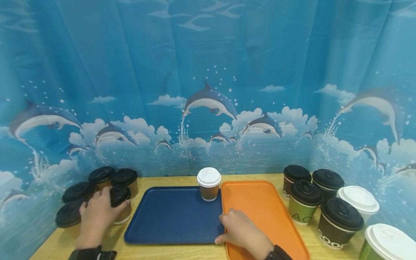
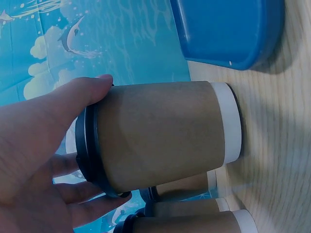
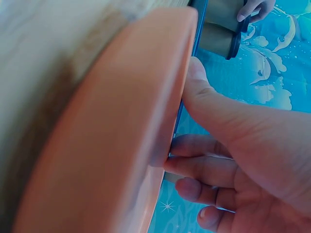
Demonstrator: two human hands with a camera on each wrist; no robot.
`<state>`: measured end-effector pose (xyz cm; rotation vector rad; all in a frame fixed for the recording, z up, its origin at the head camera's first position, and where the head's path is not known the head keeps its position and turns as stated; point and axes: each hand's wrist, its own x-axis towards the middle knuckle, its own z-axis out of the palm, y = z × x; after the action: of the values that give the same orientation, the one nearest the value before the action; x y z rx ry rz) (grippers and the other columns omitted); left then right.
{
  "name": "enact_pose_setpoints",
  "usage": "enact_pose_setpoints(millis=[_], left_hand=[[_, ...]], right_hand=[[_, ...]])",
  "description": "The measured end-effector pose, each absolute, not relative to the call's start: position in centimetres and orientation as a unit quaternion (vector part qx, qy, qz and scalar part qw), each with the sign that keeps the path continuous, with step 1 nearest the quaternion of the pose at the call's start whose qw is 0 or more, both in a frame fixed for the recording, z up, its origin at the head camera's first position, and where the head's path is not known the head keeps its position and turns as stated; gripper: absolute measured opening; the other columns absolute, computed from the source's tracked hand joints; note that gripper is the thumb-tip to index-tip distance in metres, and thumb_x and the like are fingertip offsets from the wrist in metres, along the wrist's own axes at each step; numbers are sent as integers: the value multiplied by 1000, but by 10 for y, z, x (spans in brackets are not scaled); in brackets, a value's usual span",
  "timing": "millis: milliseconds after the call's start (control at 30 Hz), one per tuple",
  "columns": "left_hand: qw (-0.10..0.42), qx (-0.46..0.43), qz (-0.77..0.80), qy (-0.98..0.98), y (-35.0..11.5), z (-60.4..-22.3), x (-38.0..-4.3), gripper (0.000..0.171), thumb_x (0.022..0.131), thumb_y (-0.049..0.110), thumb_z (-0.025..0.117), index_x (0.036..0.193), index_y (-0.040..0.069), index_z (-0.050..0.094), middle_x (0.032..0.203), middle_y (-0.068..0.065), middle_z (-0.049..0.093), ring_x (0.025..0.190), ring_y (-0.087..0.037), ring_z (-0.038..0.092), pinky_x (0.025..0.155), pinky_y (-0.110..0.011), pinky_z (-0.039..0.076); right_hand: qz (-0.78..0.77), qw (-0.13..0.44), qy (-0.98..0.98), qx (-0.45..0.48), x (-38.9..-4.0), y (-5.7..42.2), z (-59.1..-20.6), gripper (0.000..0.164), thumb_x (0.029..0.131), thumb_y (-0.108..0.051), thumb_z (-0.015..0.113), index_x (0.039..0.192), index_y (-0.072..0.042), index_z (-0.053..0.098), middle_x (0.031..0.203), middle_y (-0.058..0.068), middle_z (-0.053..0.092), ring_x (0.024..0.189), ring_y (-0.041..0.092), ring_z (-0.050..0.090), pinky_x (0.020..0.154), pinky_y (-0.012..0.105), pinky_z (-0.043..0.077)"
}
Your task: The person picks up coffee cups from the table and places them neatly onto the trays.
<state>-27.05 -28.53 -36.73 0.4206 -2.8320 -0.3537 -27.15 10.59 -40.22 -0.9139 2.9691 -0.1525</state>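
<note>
1. Ten o'clock from the blue tray (image 1: 175, 216): four black-lidded brown paper cups (image 1: 101, 175) stand clustered.
2. Nine o'clock: the left hand (image 1: 98, 213) has thumb and fingers clamped round the lid of an upright brown paper cup (image 2: 160, 138).
3. One o'clock, on the blue tray: a white-lidded cup (image 1: 209, 191).
4. Four o'clock: the right hand (image 1: 242, 231), thumb and fingers apart, touches the orange tray (image 1: 256, 202).
5. Farther, three o'clock: six lidded cups (image 1: 340, 216).

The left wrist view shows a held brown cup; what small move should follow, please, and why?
Perhaps carry the brown cup to the blue tray: the left hand grips its black lid, and the tray has room beside its white-lidded cup.
</note>
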Motion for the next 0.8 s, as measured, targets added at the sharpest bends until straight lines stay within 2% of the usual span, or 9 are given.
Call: enact_pose_setpoints(millis=[167, 267, 433, 533, 800], left_hand=[[145, 139, -126, -972, -283, -366, -270, 107, 67, 71, 64, 131, -11, 37, 120, -40, 42, 107, -54, 41, 90, -73, 22], [175, 131, -125, -968, -280, -366, -269, 104, 66, 68, 67, 130, -10, 40, 119, -39, 43, 107, -54, 41, 89, -72, 24], [250, 97, -113, -957, -271, -365, -270, 94, 65, 58, 75, 125, -9, 47, 112, -37, 50, 96, -51, 50, 79, -66, 37], [276, 76, -114, -951, -266, -363, -271, 92, 64, 58, 75, 124, -7, 49, 109, -36, 52, 91, -50, 53, 72, -62, 42], [248, 44, -137, -958, -248, -352, -266, 99, 66, 71, 64, 128, -4, 45, 112, -35, 51, 93, -50, 54, 70, -60, 45]], right_hand=[[-48, 10, 953, -299, -273, 106, -404, 49, 68, -56, 70, 86, -11, 64, 61, -5, 42, 57, 9, 41, 52, 26, 35], [-48, 10, 952, -301, -274, 107, -404, 50, 68, -57, 70, 88, -11, 65, 61, -5, 43, 57, 9, 41, 52, 26, 36], [-47, 10, 953, -300, -275, 107, -405, 53, 68, -57, 70, 92, -10, 66, 61, -5, 43, 58, 9, 41, 53, 26, 37], [-47, 16, 954, -296, -275, 107, -404, 55, 68, -57, 70, 95, -9, 66, 62, -5, 44, 59, 9, 42, 54, 26, 38], [-45, 25, 955, -293, -275, 107, -404, 52, 69, -58, 69, 91, -11, 66, 62, -4, 44, 57, 9, 42, 52, 26, 37]])
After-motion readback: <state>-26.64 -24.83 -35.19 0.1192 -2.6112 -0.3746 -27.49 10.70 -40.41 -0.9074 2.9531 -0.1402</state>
